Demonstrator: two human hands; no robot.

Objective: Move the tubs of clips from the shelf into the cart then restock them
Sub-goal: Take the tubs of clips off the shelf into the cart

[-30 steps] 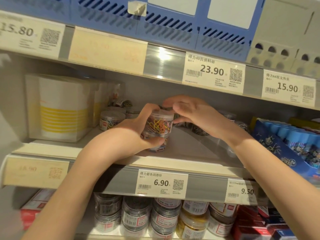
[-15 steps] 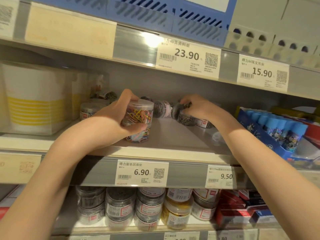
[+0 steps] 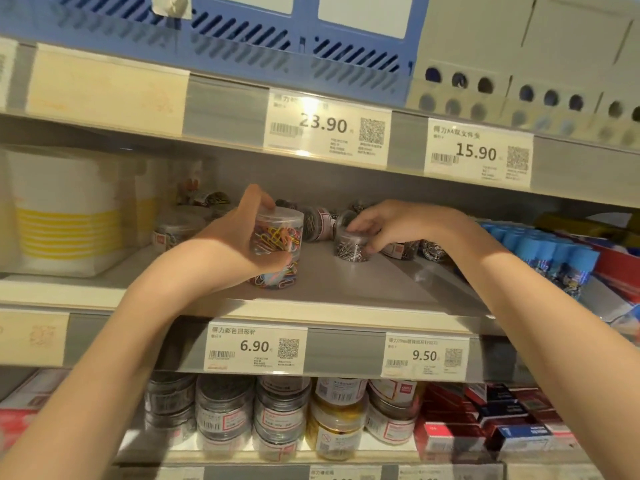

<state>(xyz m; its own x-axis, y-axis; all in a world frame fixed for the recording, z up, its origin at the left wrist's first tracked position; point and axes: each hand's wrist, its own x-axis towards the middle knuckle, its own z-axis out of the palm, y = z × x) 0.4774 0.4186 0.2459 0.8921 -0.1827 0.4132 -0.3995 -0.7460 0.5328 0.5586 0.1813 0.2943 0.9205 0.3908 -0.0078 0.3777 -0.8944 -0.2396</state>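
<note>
I had both hands up on the middle shelf [image 3: 363, 289], above the 6.90 price tag [image 3: 256, 346]. My left hand [image 3: 239, 244] was wrapped round a clear tub of coloured paper clips [image 3: 277, 235], thumb at the near side and fingers over the lid; a second tub of coloured clips [image 3: 277, 277] sat directly under it, so I judged I held the top of a stack of two. My right hand [image 3: 391, 225], further right of the tag, curled its fingers round the top of a tub of silver clips [image 3: 351, 245] standing on the shelf, with more silver tubs [image 3: 318, 223] lying on their sides behind it. No cart showed, so I took this for the emptying step. Next, each tub wanted a firm grip and a clean lift out past the shelf lip without knocking the loose ones.
</note>
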